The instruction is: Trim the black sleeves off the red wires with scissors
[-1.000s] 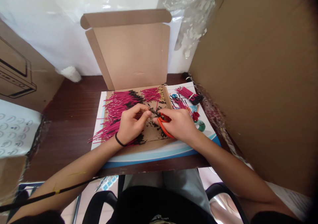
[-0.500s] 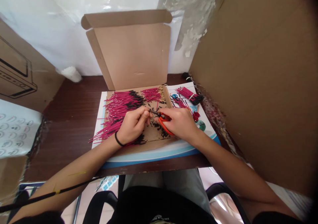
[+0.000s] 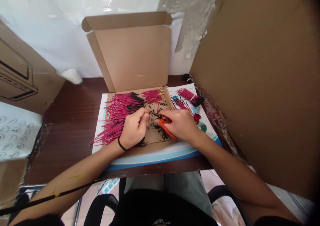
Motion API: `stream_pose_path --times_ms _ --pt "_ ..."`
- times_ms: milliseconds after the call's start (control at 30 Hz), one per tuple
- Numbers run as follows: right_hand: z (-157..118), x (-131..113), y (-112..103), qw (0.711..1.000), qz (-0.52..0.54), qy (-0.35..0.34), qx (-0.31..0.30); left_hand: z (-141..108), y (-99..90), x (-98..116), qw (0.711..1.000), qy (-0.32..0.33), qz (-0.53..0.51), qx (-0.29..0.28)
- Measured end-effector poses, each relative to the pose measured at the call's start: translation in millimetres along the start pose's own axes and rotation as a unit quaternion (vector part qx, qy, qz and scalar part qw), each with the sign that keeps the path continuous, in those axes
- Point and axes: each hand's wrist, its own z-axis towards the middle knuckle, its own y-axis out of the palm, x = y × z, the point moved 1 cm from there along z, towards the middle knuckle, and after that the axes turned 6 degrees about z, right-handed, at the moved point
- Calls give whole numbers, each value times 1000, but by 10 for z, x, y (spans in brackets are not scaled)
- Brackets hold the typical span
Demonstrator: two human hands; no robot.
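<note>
My left hand (image 3: 134, 128) pinches a thin wire (image 3: 155, 114) with a dark end between thumb and fingers, and a black wristband (image 3: 122, 145) circles that wrist. My right hand (image 3: 181, 126) is shut on orange-handled snips (image 3: 166, 127), whose blades sit close to the wire's end and are partly hidden by the fingers. Under my hands lies an open cardboard box (image 3: 131, 57) holding a large heap of magenta wires (image 3: 120, 114). A smaller bunch with gold tips (image 3: 153, 96) lies beyond them. Black scraps (image 3: 157, 127) are scattered on the cardboard.
A banded bundle of magenta wires with black ends (image 3: 190, 96) lies on a printed sheet (image 3: 197, 126) to the right. A tall cardboard panel (image 3: 255, 79) stands at the right of the dark wooden table (image 3: 70, 119), and a plastic-covered wall rises behind.
The snips have turned slightly in my right hand, their handles swinging toward the right. My left hand has shifted a little, still holding the wire.
</note>
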Motion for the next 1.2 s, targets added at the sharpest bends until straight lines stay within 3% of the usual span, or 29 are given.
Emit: stream_pose_path --times_ms 233,400,500,633,800,1033,1200 --pt "-1 24 -14 999 -38 -35 5 51 -39 8 992 7 -92 -84" --pt "11 37 -51 997 -43 -60 19 96 -31 -17 956 -50 -234 -172" --pt "17 28 -71 999 -16 -31 -3 100 10 -50 943 -96 -283 -144" --pt "13 4 -73 1000 -1 9 -14 88 49 -50 956 -136 -254 -55" --pt "4 -21 -46 1000 -21 4 -16 54 38 -2 979 -112 -169 -17" --pt "19 -3 -47 999 -39 -11 -20 34 26 -13 986 -53 -152 -50" --pt "13 51 -36 997 -59 -39 -2 48 31 -34 975 -60 -187 -99"
